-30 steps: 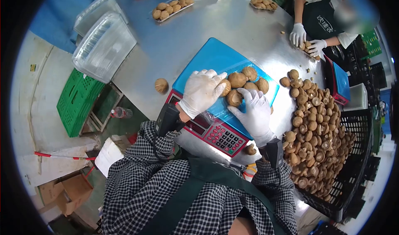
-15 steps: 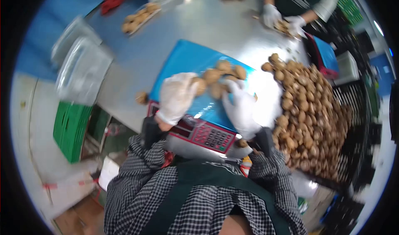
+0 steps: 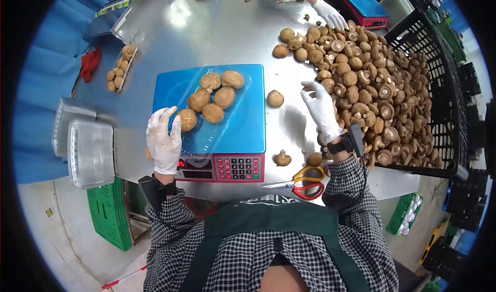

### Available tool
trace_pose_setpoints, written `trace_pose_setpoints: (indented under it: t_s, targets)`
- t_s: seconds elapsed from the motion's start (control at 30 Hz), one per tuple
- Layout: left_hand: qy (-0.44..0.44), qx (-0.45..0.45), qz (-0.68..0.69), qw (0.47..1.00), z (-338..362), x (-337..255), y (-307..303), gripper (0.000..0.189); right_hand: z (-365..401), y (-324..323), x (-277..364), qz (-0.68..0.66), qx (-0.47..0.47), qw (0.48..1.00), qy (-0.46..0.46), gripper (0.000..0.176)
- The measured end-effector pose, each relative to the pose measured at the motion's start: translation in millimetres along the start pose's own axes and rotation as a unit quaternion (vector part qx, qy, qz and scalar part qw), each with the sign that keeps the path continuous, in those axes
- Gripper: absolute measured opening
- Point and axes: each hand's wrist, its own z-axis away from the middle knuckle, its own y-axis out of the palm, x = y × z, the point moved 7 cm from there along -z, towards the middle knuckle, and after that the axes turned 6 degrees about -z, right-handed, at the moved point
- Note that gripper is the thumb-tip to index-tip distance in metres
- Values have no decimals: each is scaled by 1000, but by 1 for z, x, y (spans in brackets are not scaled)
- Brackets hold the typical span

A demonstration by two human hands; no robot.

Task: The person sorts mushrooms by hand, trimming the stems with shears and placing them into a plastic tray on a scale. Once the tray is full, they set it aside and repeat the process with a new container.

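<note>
My left hand point(image 3: 164, 139), in a white glove, is at the left edge of the blue-topped scale point(image 3: 245, 134). Its finger and thumb are apart, with their tips against or right beside a shiitake mushroom point(image 3: 187, 120). That mushroom is at the near end of a clear plastic tray point(image 3: 219, 129), which lies slanted on the scale with several more mushrooms point(image 3: 212, 113) in it. My right hand point(image 3: 319, 108), also gloved, hovers by the left side of the large mushroom heap point(image 3: 382, 98). Its fingers are spread and hold nothing. A loose mushroom point(image 3: 275, 98) lies between it and the scale.
Scissors point(image 3: 308, 182) lie at the near table edge beside loose mushrooms point(image 3: 282, 158). A black crate point(image 3: 449, 132) borders the heap. Empty clear trays point(image 3: 92, 152) are stacked at left. A co-worker's gloved hand point(image 3: 330, 15) touches the heap's far side, near another scale point(image 3: 356, 2).
My right hand has left the mushrooms on the scale and moved right to the heap. My left hand has shifted left. The tray's mushrooms are now spread out. The co-worker's hand reaches the heap.
</note>
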Motion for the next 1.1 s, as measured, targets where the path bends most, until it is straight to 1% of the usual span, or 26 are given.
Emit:
trace_pose_setpoints:
  t_s: [0.07, 0.13, 0.2, 0.27, 0.33, 0.37, 0.4, 0.43, 0.47, 0.5, 0.53, 0.57, 0.6, 0.63, 0.67, 0.7, 0.73, 0.77, 0.8, 0.83, 0.87, 0.93, 0.97, 1.03, 1.07, 1.1]
  targets:
    - [5, -7, -6, 1000, -4, -10, -4, 25, 0, 18, -23, 32, 10, 999, -9, 33]
    - [7, -4, 4, 1000, -10, -35, -9, 25, 7, 53, -19, 136, -40, 984, -106, 50]
    - [37, 4, 58, 998, -16, -72, -6, 25, 10, 68, 8, 239, 110, 961, -88, 50]
    - [106, 41, 110, 987, -21, -123, -2, 20, 7, 87, -6, 260, 115, 955, -85, 45]
    - [139, 103, 156, 973, -20, -164, 16, 20, 21, 77, 4, 226, 133, 956, -133, 36]
    - [140, 127, 186, 964, -18, -181, 26, 21, 30, 71, 1, 157, 144, 968, -132, 32]
    - [146, 144, 221, 954, -19, -196, 41, 21, 42, 60, 8, 109, 144, 972, -149, 32]
    - [171, 147, 241, 944, -19, -209, 59, 26, 58, 45, 10, 100, 139, 978, -118, 35]
    - [185, 135, 236, 944, -18, -221, 77, 25, 71, 34, -1, 52, 201, 969, -136, 39]
    - [170, 167, 253, 938, -20, -232, 97, 27, 87, -4, 22, 60, 237, 958, -147, 44]
    - [181, 174, 250, 935, -21, -241, 121, 29, 103, -33, 30, 70, 278, 951, -116, 53]
    - [176, 194, 229, 938, -19, -246, 149, 34, 120, -47, 8, 90, 304, 944, -96, 61]
    - [166, 225, 202, 939, -16, -250, 180, 39, 136, -78, 19, 76, 317, 943, -66, 62]
    - [147, 260, 182, 937, -12, -248, 214, 45, 155, -101, 12, 92, 313, 945, -10, 55]
    - [159, 248, 193, 936, -14, -260, 223, 45, 172, -125, 16, 68, 323, 944, 13, 49]
    - [130, 296, 170, 931, -12, -264, 237, 47, 195, -139, -9, 114, 311, 939, 94, 47]
    - [98, 345, 143, 922, -7, -265, 251, 49, 211, -152, -22, 173, 355, 906, 151, 48]
    - [97, 358, 103, 923, -2, -267, 264, 58, 233, -167, -37, 166, 333, 908, 196, 47]
    - [96, 356, 105, 924, -3, -274, 260, 58, 256, -177, -62, 150, 300, 915, 222, 44]
    - [94, 356, 92, 925, -3, -279, 253, 58, 272, -186, -65, 56, 293, 931, 209, 43]
    - [91, 357, 78, 926, -3, -281, 248, 58, 294, -199, -85, 165, 275, 906, 277, 42]
    - [93, 365, 96, 921, -6, -280, 250, 58, 307, -211, -72, 194, 321, 862, 341, 60]
    - [98, 372, 116, 915, -7, -280, 251, 58, 315, -208, -86, 191, 323, 863, 338, 60]
    - [89, 371, 128, 915, -6, -278, 252, 57, 342, -210, -134, 324, 332, 779, 423, 62]
    - [80, 371, 143, 914, -5, -277, 253, 55, 337, -212, -126, 325, 332, 780, 420, 62]
    - [78, 369, 141, 915, -5, -276, 258, 55, 325, -210, -110, 245, 307, 840, 374, 63]
